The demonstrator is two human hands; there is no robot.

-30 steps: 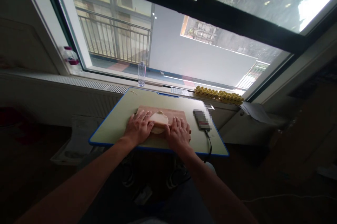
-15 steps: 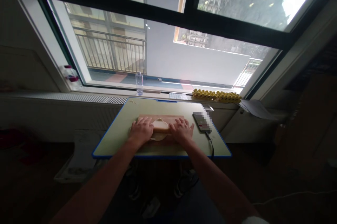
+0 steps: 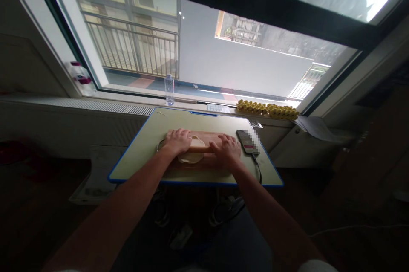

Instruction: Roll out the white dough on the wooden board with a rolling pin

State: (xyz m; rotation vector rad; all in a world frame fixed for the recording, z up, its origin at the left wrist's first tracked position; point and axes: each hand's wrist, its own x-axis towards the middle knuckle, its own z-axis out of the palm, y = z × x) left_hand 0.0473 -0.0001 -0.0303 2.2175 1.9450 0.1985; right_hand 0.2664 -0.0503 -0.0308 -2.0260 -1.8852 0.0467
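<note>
A wooden rolling pin (image 3: 200, 149) lies crosswise over a flat, pale sheet of dough (image 3: 191, 158). My left hand (image 3: 177, 141) is closed over its left part, fingers pointing forward. On the right part rests my right hand (image 3: 227, 149), its fingers curled over the pin and its thumb along it. Dough shows both in front of and behind the pin, between my hands. Beneath is a wooden board (image 3: 211, 162), partly covered by my hands and forearms. The pin's ends are hidden under my hands.
The board lies on a small, blue-edged table (image 3: 137, 159). A phone (image 3: 246, 142) with a cable (image 3: 256, 165) is to the right. Along the windowsill stand a clear bottle (image 3: 169, 91), a yellow egg-carton-like strip (image 3: 267, 110) and another bottle (image 3: 80, 78) at left.
The view has tilted downward, so the window and sill sit higher. Both hands stay on the rolling pin and have shifted a little to the right in the picture.
</note>
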